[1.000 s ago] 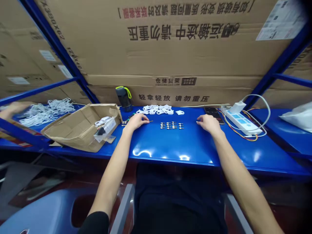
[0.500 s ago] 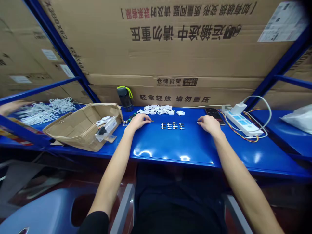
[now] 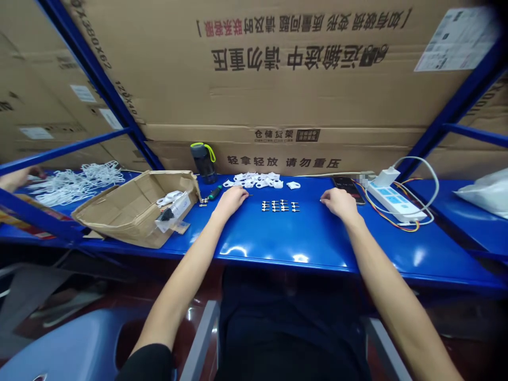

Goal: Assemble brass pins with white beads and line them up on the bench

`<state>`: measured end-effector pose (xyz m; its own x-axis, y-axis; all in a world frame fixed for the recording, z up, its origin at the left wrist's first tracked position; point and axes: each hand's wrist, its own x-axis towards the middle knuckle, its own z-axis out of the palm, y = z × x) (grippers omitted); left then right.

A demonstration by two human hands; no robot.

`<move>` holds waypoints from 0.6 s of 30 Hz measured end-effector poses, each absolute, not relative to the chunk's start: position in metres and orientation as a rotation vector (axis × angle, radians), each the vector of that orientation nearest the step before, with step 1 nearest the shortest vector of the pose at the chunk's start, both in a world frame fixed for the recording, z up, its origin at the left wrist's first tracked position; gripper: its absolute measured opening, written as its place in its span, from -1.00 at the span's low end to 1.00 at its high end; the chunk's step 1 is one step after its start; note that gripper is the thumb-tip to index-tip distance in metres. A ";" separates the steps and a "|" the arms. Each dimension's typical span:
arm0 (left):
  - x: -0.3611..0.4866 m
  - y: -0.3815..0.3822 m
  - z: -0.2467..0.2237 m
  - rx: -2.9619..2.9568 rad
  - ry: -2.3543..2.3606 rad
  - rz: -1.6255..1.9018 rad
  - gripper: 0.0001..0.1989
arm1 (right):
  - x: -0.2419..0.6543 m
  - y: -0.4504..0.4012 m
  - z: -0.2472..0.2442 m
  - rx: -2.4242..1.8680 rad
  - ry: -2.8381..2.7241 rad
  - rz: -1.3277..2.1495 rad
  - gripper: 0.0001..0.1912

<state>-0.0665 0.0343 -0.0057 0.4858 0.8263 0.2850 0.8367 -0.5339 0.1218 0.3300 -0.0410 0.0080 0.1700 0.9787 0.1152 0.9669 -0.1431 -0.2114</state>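
Observation:
My left hand [image 3: 233,201] is closed in a pinch just above the blue tabletop, with the thin tip of a small metal pin showing past its fingertips. To its right, several small metal pins [image 3: 280,205] with pale heads lie in short rows. My right hand [image 3: 339,202] rests at the right of these rows, its thumb and fingers pressed together; whether something tiny is between them I cannot make out. Behind the rows lies a cluster of white plastic parts [image 3: 262,183], with one white part [image 3: 293,185] apart from it. A green-handled screwdriver [image 3: 215,192] lies beside my left hand.
An open cardboard box [image 3: 119,217] holds bagged items at left, near a dark bottle [image 3: 204,163]. White cords [image 3: 75,185] lie beyond, beside another person's hand [image 3: 18,179]. A phone [image 3: 348,189] and a power strip [image 3: 397,200] are at right. Blue shelf posts [image 3: 103,79] flank the table.
My left hand has shifted slightly right, uncovering more of the screwdriver. My right hand stays nearly where it was. The other person's hand at far left has changed pose.

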 end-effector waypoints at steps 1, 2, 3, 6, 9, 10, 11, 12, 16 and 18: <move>-0.064 0.034 -0.006 -2.661 -1.504 -0.471 -0.69 | 0.330 -0.041 0.008 -2.207 -1.880 0.075 -0.79; -0.063 0.033 -0.007 -2.652 -1.509 -0.471 -0.70 | 0.330 -0.042 0.009 -2.206 -1.880 0.076 -0.79; -0.062 0.033 -0.008 -2.651 -1.520 -0.486 -0.70 | 0.330 -0.042 0.009 -2.205 -1.884 0.076 -0.79; -0.061 0.032 -0.009 -2.669 -1.598 -0.589 -0.76 | 0.329 -0.043 0.010 -2.202 -1.889 0.063 -0.79; -0.062 0.032 -0.009 -2.657 -1.671 -0.641 -0.79 | 0.327 -0.044 0.011 -2.209 -1.883 0.055 -0.78; -0.061 0.032 -0.008 -2.642 -1.681 -0.634 -0.79 | 0.326 -0.044 0.012 -2.215 -1.872 0.053 -0.78; -0.061 0.031 -0.008 -2.626 -1.686 -0.621 -0.79 | 0.325 -0.045 0.012 -2.220 -1.857 0.049 -0.78; -0.061 0.030 -0.007 -2.611 -1.690 -0.612 -0.78 | 0.324 -0.044 0.012 -2.217 -1.842 0.044 -0.78; -0.058 0.023 -0.005 -2.607 -1.676 -0.658 -0.77 | 0.319 -0.041 0.012 -2.053 -1.817 0.095 -0.79; -0.054 0.019 -0.004 -2.640 -1.646 -0.758 -0.77 | 0.315 -0.038 0.010 -1.863 -1.813 0.211 -0.83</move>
